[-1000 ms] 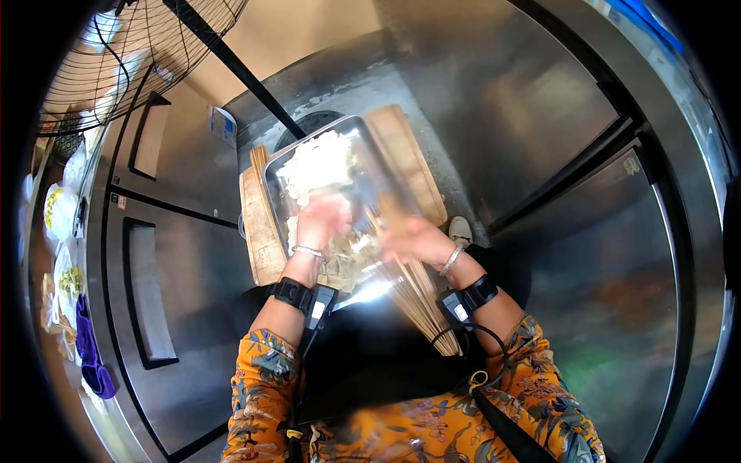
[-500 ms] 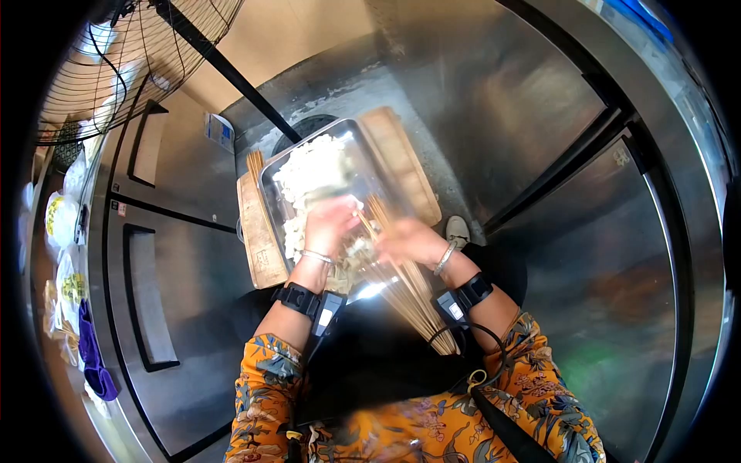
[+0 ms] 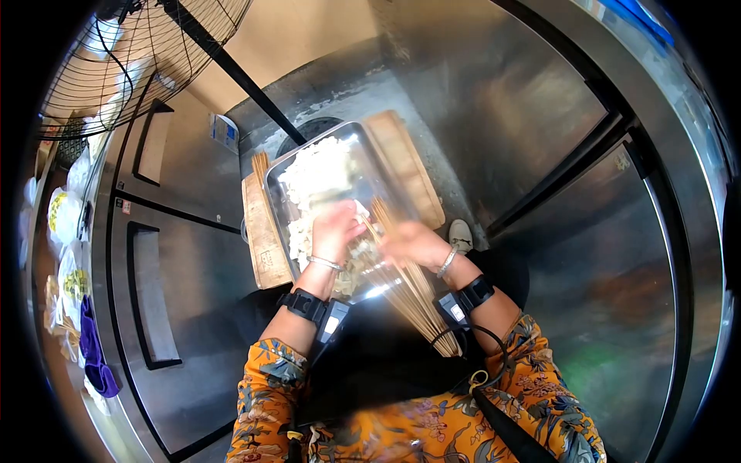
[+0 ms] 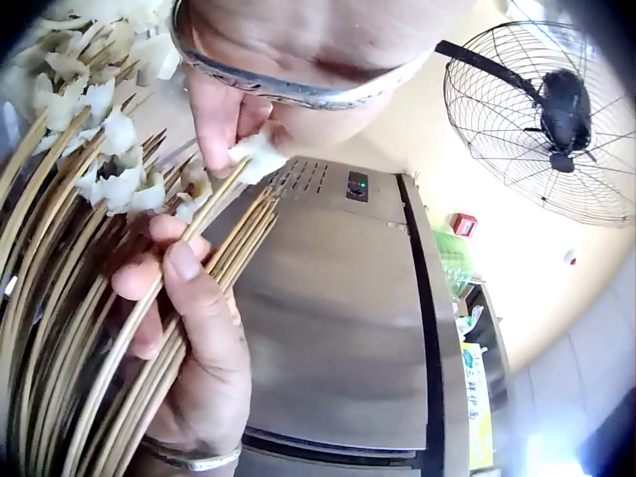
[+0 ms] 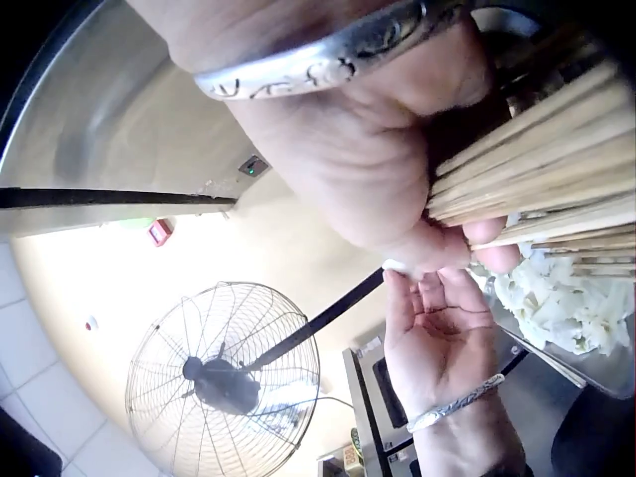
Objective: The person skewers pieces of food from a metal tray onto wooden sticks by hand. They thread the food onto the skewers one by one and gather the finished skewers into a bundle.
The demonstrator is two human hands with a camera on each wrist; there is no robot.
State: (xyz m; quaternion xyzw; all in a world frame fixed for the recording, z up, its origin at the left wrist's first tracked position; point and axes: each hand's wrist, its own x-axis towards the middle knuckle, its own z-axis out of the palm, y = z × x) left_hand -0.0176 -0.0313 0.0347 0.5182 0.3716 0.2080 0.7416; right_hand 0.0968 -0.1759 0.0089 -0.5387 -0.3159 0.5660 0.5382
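My left hand (image 3: 336,230) pinches a ragged white piece of food (image 4: 260,154) between thumb and fingers, at the tip of one bamboo skewer (image 4: 204,217). That skewer sticks out past the others from my right hand (image 3: 417,243), whose thumb and fingers grip it with a bunch of bare skewers (image 4: 154,373). Beneath both hands is a steel tray (image 3: 380,174), with a pile of loose white pieces (image 3: 312,168) at its far side. Nearer me, several skewers carrying white pieces (image 4: 119,179) lie side by side, partly hidden by the right hand.
Wooden boards (image 3: 405,166) show under the tray, with a bundle of bare skewers (image 3: 261,163) along its left edge. A wire-caged fan (image 3: 147,62) stands at upper left, its black pole (image 3: 239,73) reaching behind the tray. Steel cabinets (image 3: 571,293) flank both sides.
My left hand has come from over the tray's left part rightward and nearer me, to the skewer tip by the right hand. The right hand keeps its hold on the skewers, nearly in place.
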